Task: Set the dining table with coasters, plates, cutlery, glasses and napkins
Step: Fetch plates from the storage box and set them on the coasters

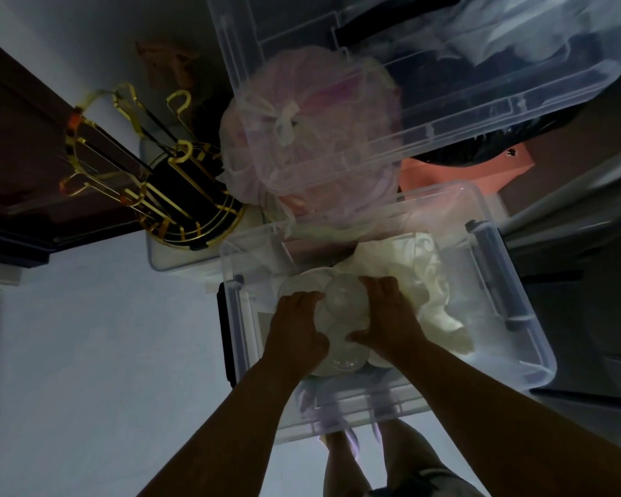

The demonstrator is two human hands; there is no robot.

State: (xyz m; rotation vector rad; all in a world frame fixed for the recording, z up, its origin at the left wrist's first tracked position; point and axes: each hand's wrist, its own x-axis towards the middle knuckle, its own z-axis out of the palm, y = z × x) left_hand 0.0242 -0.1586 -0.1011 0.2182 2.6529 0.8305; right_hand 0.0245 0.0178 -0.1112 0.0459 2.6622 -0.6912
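Observation:
A clear plastic storage bin (pixel 495 281) stands open on the floor below me. Inside it a clear glass (pixel 345 303) lies among other glassware and pale dishes (pixel 341 365). My left hand (pixel 296 331) curls around the glass from the left. My right hand (pixel 388 317) grips it from the right, thumb underneath. White cloth (pixel 423 281), possibly napkins, is bunched in the bin to the right of my hands.
The bin's clear lid (pixel 427 113) leans upright behind it. A tied translucent bag (pixel 287 138) sits behind the bin, a gold wire rack (pixel 180 195) to its left, a pink box (pixel 463 170) and black bag to the right. Pale floor lies at left.

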